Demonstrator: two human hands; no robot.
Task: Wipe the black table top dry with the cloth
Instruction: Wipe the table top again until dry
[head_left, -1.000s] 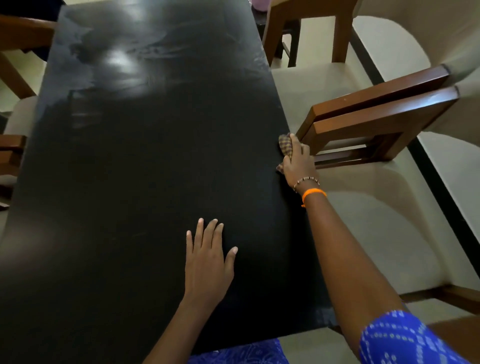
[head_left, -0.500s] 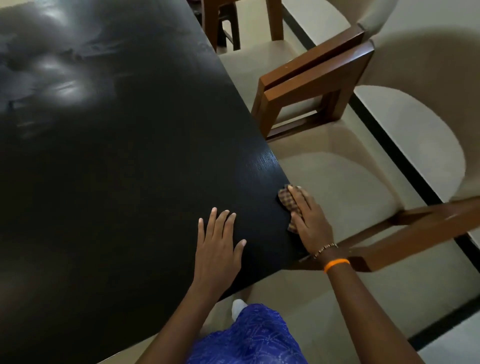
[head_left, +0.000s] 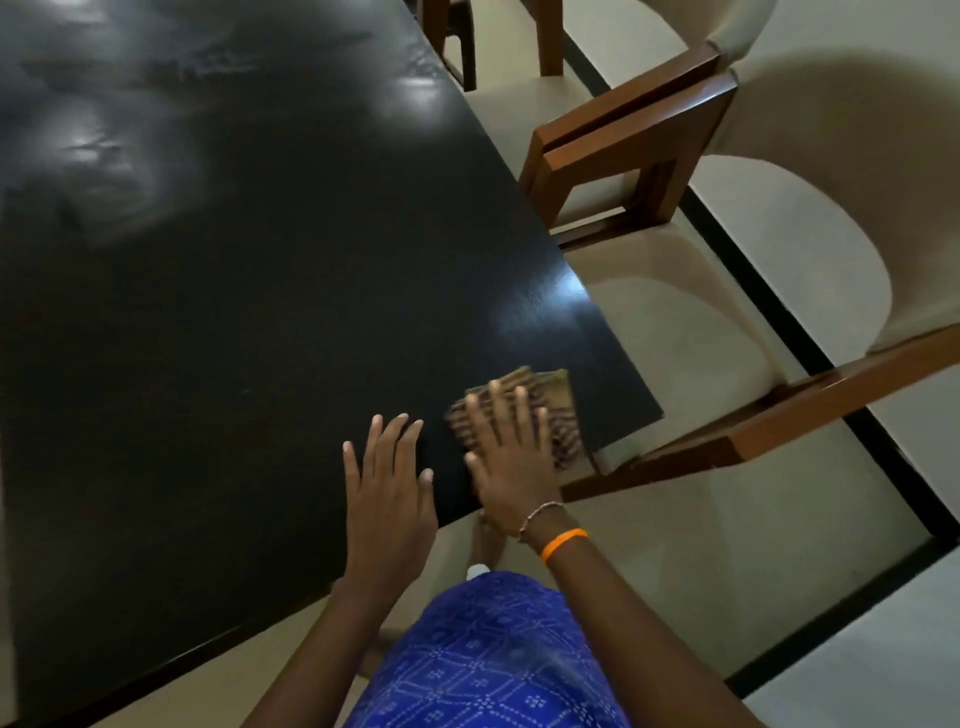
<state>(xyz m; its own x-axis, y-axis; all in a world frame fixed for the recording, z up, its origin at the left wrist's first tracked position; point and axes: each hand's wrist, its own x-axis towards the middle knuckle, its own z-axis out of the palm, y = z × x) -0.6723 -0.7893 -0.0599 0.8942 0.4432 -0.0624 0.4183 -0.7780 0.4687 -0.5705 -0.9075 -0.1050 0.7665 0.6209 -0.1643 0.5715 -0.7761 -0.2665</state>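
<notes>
Wiping near the bench's (head_left: 260, 312) near-right corner now: my right hand (head_left: 511, 457) lies flat, fingers spread, pressing the checked cloth (head_left: 558, 410) onto the black top, nothing clenched. Left hand (head_left: 387, 491) rests flat & released just left of it, bracing. To do it well I'd keep the palm pressure even, overlap strokes w/ the cloth flat, not bunched, then work toward the far end, where sheen & streaks suggest it's prob. wet.
</notes>
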